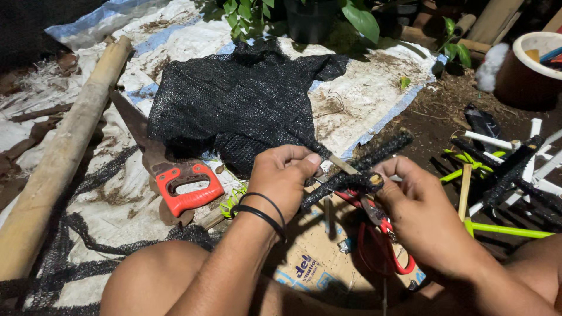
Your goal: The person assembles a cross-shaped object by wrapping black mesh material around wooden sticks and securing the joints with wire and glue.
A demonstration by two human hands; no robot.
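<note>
My left hand (285,177) pinches a thin bamboo stick (342,165) wrapped in a strip of black mesh netting (351,175). My right hand (418,213) grips the same wrapped stick at its right end, fingers curled around the netting. Red-handled scissors (383,246) lie just beneath my right hand, on a cardboard piece (313,263). Two black bands circle my left wrist (261,210). My bare knees frame the bottom of the view.
A large pile of black netting (234,105) lies ahead on a white tarp (363,93). A red-handled hand saw (175,181) lies to the left, beside a thick bamboo pole (58,164). Finished wrapped sticks with white and green rods (509,169) are at the right, near a pot (527,64).
</note>
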